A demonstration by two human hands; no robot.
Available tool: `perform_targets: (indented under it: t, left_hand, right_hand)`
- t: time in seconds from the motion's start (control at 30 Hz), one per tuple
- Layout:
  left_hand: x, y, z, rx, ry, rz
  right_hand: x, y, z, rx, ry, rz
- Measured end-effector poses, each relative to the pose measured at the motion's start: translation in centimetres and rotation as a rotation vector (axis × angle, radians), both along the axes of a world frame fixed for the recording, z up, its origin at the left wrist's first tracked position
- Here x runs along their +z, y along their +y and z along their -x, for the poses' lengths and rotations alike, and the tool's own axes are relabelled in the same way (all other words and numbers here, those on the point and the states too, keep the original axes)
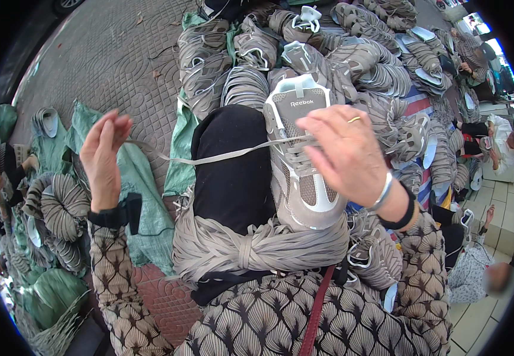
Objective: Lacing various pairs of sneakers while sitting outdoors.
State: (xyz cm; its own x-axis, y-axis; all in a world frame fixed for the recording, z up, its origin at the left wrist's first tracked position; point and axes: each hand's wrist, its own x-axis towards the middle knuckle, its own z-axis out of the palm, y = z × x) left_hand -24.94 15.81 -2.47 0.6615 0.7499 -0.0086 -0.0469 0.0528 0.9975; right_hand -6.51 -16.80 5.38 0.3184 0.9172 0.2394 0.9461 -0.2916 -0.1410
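Note:
A grey-beige sneaker point(310, 199) with white trim lies on my lap, its toe toward me and its tongue pointing away. From its eyelets a flat grey shoelace point(221, 158) runs left across my black-clad leg. My left hand point(104, 160) is raised at the left, fingers pinched together at the lace's far end; the exact grip is partly hidden. My right hand point(349, 154) reaches over the lacing, thumb and forefinger apart, with the lace passing beneath the fingers. A thick tied bundle of grey laces point(257, 249) rests across my lap, in front of the sneaker's toe.
Rows of similar sneakers point(245, 89) are heaped ahead and to the right. Green sacks point(141, 202) lie on the patterned pavement point(132, 59) at left, beside more stacked shoes point(64, 204). Other people, one in a white top point(502, 142), sit at right.

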Motion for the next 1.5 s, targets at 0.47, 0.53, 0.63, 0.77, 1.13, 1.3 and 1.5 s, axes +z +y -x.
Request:
perform_targets:
  t: [0.47, 0.53, 0.63, 0.77, 1.13, 1.3, 1.5]
  left_hand:
    - [2.3, -14.0, -7.7, -0.723, 0.28, -0.18]
    - [2.8, -14.3, -7.5, -0.741, 0.343, -0.255]
    - [2.5, -15.0, -7.9, -0.717, 0.431, -0.347]
    - [2.6, -15.5, -8.0, -0.69, 0.463, -0.472]
    - [1.8, -17.1, -8.4, -0.587, 0.39, -0.512]
    - [2.5, -18.0, -8.9, -0.547, 0.384, -1.029]
    - [3.8, -15.0, -10.6, -0.526, -0.007, -1.485]
  right_hand:
    - [0.1, -3.3, -2.7, -0.02, 0.454, -0.127]
    - [0.1, -3.2, -3.2, -0.012, 0.338, -0.155]
    - [-0.5, -3.2, -3.6, -0.007, 0.362, -0.128]
    - [-0.6, -2.9, -3.8, 0.024, 0.344, -0.147]
    - [-0.1, -2.5, -6.3, 0.192, 0.211, -0.039]
    - [1.3, -1.9, -8.4, 0.433, 0.228, 0.211]
    - [1.0, 0.3, -9.9, 0.614, 0.085, 0.355]
